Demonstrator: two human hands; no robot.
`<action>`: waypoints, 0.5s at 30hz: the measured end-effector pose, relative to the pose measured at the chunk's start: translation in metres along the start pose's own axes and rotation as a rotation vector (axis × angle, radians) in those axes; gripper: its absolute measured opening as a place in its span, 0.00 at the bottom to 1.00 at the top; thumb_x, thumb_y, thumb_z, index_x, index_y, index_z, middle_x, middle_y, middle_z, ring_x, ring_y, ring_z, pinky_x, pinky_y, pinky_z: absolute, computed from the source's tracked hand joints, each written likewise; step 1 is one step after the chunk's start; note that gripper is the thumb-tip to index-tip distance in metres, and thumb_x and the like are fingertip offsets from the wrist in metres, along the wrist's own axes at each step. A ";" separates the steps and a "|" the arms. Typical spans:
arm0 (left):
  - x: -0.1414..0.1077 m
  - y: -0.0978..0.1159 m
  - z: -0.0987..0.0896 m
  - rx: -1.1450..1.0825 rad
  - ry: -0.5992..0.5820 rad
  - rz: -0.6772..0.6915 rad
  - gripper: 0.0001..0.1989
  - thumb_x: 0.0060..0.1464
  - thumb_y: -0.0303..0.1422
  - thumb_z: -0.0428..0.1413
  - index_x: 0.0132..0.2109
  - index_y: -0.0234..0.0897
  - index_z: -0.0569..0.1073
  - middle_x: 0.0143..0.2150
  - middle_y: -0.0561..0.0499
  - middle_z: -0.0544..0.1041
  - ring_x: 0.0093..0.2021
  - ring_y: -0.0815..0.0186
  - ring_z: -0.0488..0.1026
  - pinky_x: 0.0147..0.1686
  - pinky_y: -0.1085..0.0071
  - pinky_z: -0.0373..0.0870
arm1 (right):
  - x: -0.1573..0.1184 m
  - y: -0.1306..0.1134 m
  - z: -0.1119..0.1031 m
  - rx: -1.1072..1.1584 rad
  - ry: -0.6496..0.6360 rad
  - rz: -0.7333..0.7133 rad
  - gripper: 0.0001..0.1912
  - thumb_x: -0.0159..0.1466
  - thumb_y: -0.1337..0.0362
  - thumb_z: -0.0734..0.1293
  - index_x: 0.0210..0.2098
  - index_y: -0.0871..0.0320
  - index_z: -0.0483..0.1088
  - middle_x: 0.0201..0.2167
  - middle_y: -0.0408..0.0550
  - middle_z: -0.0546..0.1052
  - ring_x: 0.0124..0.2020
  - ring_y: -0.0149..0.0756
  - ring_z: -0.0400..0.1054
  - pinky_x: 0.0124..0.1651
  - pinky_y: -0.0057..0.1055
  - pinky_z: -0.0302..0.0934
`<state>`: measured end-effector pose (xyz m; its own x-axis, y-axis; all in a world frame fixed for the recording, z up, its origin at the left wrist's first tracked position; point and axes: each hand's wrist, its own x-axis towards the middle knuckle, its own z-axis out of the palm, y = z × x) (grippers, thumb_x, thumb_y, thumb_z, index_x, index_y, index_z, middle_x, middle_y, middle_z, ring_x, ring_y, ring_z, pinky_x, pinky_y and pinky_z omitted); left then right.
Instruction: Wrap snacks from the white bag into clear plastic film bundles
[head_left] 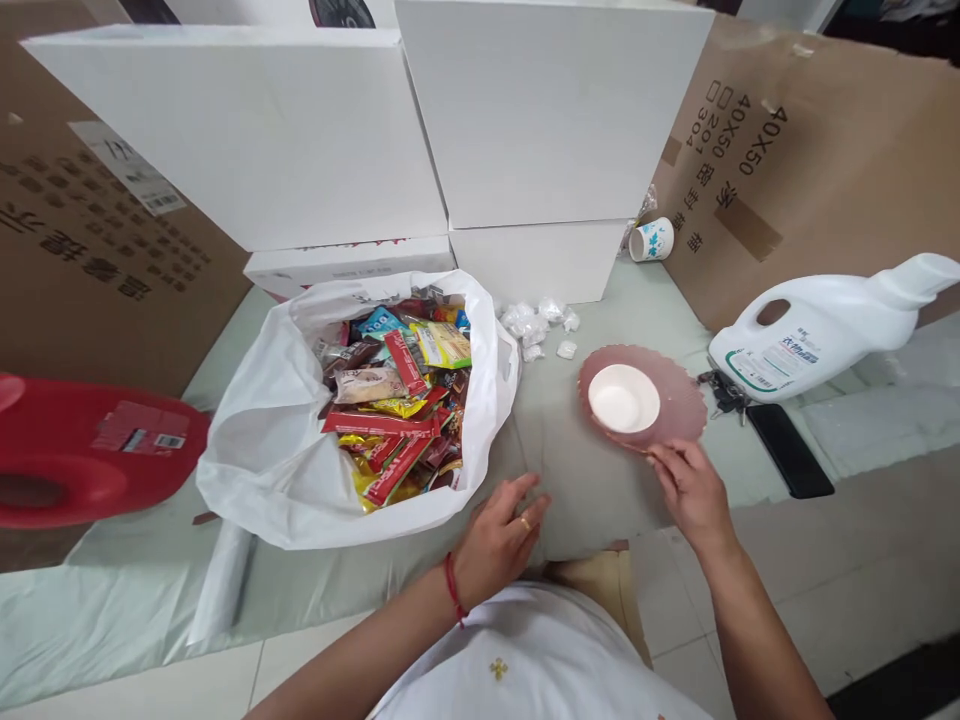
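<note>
My right hand pinches the near rim of a pink scalloped plate. On the plate, toward its left side, sits a small white bowl with nothing visible inside it. My left hand, with a ring and a red wrist string, is held above the table's near edge, its fingers loosely bent and apart, holding nothing. Just beyond it to the left is a white plastic bag, its mouth wide, filled with wrapped snacks in red, yellow, blue and brown packets.
Crumpled clear wrappers lie behind the plate. A white detergent bottle, keys and a black phone are at right. A red jug is at left. White boxes, cardboard and a tipped paper cup stand behind.
</note>
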<state>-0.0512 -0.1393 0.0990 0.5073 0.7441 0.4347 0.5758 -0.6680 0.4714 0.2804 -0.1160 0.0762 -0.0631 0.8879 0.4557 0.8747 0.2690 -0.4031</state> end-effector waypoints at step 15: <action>-0.083 -0.058 0.031 0.169 -0.101 -0.375 0.16 0.66 0.33 0.49 0.53 0.43 0.79 0.52 0.42 0.79 0.50 0.54 0.78 0.55 0.53 0.76 | 0.276 0.136 0.100 -0.173 -0.001 0.297 0.17 0.63 0.64 0.62 0.43 0.64 0.79 0.45 0.59 0.70 0.47 0.48 0.64 0.52 0.44 0.60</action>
<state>-0.1071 -0.1619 0.0113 0.2981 0.9382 0.1760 0.8253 -0.3460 0.4462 0.3336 0.2033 0.0679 0.2064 0.9182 0.3382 0.9236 -0.0687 -0.3771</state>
